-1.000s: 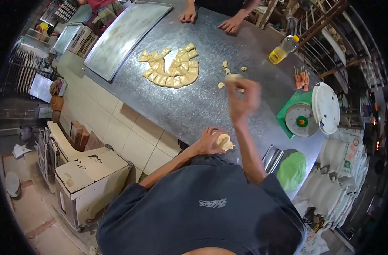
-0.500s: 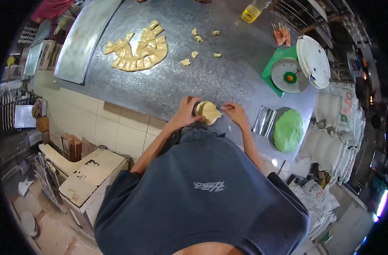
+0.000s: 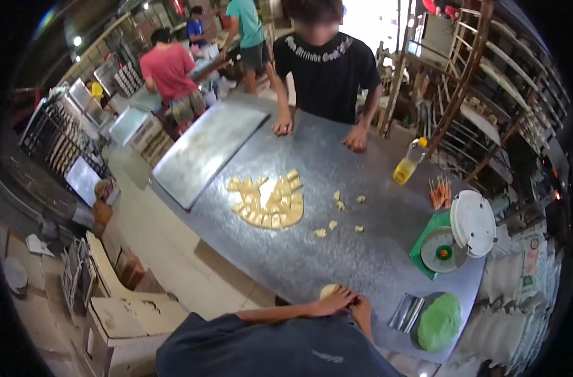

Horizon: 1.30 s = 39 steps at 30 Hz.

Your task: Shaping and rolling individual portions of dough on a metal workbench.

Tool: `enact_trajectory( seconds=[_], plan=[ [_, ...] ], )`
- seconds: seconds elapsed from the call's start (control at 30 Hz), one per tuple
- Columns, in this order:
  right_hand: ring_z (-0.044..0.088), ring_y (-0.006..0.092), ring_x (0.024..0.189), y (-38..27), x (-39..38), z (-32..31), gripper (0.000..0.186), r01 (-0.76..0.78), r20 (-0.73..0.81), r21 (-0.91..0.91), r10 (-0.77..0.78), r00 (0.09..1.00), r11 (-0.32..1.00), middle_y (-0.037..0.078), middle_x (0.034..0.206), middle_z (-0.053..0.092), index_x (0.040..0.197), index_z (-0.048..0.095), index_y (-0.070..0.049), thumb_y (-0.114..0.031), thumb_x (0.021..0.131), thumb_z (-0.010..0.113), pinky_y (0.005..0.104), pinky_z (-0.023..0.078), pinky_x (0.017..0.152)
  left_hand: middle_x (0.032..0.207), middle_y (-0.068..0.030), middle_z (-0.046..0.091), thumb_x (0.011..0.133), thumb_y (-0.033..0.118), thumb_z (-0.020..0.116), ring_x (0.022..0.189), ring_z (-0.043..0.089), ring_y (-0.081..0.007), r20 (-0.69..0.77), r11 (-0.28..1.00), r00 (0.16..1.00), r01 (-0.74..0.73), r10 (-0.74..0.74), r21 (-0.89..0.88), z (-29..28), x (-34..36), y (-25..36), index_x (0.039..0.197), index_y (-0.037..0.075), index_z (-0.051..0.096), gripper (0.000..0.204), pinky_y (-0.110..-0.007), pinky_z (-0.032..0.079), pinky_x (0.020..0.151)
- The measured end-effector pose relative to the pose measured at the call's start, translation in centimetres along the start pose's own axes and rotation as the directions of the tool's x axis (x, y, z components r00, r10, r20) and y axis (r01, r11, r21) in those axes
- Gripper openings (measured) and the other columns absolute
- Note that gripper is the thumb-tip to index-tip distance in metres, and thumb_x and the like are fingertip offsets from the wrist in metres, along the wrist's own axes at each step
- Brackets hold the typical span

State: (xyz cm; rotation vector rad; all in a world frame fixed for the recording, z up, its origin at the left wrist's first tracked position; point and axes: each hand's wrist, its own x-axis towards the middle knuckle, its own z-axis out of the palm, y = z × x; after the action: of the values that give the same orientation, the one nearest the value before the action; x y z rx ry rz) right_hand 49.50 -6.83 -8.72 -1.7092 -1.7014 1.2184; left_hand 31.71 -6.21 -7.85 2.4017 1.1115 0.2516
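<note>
While the hands (image 3: 336, 301) meet, dough (image 3: 327, 291) shows beside the left.

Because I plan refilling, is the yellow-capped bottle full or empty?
Partly full: yellow liquid fills the lower part of the bottle, while its upper part looks clear.

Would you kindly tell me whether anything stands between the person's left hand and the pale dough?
Nothing visible does: the left hand covers part of the pale dough, with the right hand alongside. The scattered dough scraps lie farther across the table, out of the way.
</note>
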Motion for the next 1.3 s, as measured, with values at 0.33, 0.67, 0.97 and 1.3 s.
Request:
enact_trajectory(
  seconds=[0.33, 0.67, 0.97, 1.3],
  plan=[
    [0.073, 0.0319, 0.08, -5.1, -1.4, -2.4, 0.023, -0.035, -0.138, -0.136, 0.016, 0.99, 0.99, 0.019, 0.086, 0.074, 0.094, 0.076, 0.0, -0.018, 0.081, 0.078, 0.0376, 0.055, 0.074, 0.123, -0.0131, 0.056, 0.09, 0.026, 0.063, 0.122, 0.05, -0.0311, 0.055, 0.998, 0.998, -0.035, 0.033, 0.044, 3.0, 0.3, -2.0, 0.131, 0.004, 0.053, 0.047, -0.049, 0.034, 0.107],
    [0.064, 0.0142, 0.096, -16.7, -1.4, -9.2, 0.029, -0.141, 0.392, 0.509, -0.083, 0.916, 0.849, 0.007, 0.099, 0.07, 0.116, 0.067, 0.001, -0.005, 0.088, 0.074, 0.0307, 0.053, 0.085, 0.116, -0.0161, 0.061, 0.094, 0.037, 0.063, 0.113, 0.056, -0.0364, -0.109, 0.924, 0.994, -0.028, -0.015, -0.382, 0.7, -0.3, -1.4, 0.124, 0.007, 0.06, 0.043, -0.052, 0.039, 0.101],
    [0.056, 0.0073, 0.077, -28.7, 1.5, -19.9, 0.022, 0.537, -0.677, 0.081, -0.349, 0.648, 0.839, 0.004, 0.103, 0.065, 0.101, 0.074, -0.004, -0.001, 0.081, 0.082, 0.0212, 0.044, 0.068, 0.13, -0.015, 0.056, 0.076, 0.043, 0.081, 0.121, 0.05, -0.0353, -0.137, 0.937, 0.97, 0.151, -0.202, -0.314, -6.1, -1.9, 0.5, 0.126, 0.009, 0.06, 0.064, -0.051, 0.036, 0.104],
    [0.071, 0.0261, 0.096, -9.6, 7.6, -2.4, 0.031, 0.019, -0.168, -0.009, -0.02, 0.986, 1.0, 0.018, 0.102, 0.072, 0.119, 0.067, 0.0, -0.012, 0.09, 0.071, 0.0347, 0.055, 0.085, 0.123, -0.0163, 0.054, 0.086, 0.04, 0.077, 0.116, 0.05, -0.0375, -0.376, 0.914, 0.865, 0.196, -0.332, -0.356, -7.5, -4.8, -2.2, 0.131, 0.011, 0.057, 0.057, -0.05, 0.037, 0.1]
  ],
)
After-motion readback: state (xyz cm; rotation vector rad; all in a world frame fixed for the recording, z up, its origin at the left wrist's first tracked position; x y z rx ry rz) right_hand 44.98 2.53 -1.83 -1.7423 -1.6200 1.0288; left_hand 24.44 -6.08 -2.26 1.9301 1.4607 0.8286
